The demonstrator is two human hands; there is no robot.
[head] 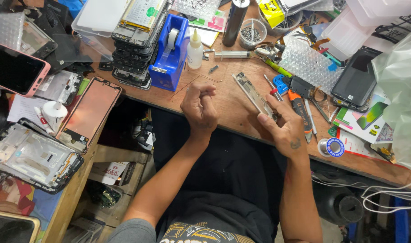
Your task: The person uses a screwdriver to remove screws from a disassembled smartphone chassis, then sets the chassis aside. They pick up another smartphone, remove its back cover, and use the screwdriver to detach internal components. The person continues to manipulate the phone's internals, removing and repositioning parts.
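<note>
Right hand (284, 128) holding phone frame (255, 96), left hand (198, 105) fisted, tools (300, 105) beside

pink-edged phone screen (12, 69) far left, dark phone screen (353, 77) right

We see a phone repair workshop: a stack of opened phones (135, 49) beyond our left hand (199, 107), screwdrivers (300, 110) beside our right hand (282, 128), a solder spool (332, 147) just right of it.
</note>
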